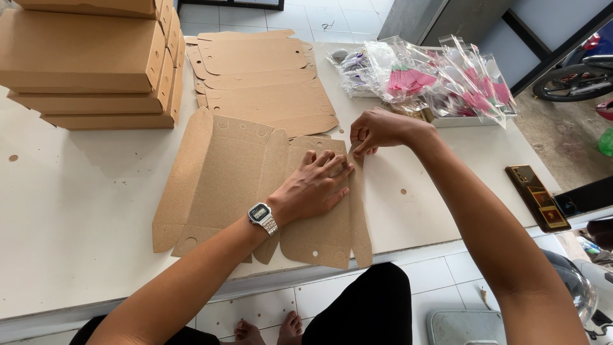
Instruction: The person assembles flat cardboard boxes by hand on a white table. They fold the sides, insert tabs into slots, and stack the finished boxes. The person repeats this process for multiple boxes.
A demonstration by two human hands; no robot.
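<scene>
A flat brown cardboard box blank [223,179] lies on the white table [70,217] in front of me, with its left flap bent upward. My left hand [314,185], with a silver wristwatch on the wrist, presses flat on the blank's right panel, fingers spread. My right hand [378,130] pinches a small tab at the blank's upper right corner, fingers closed on it.
A stack of more flat blanks [262,76] lies behind. Folded brown boxes [89,57] are piled at the back left. Clear bags with pink items [434,80] sit at the back right. A phone [537,198] rests near the table's right edge. Punched-out cardboard dots [402,190] lie scattered on the table.
</scene>
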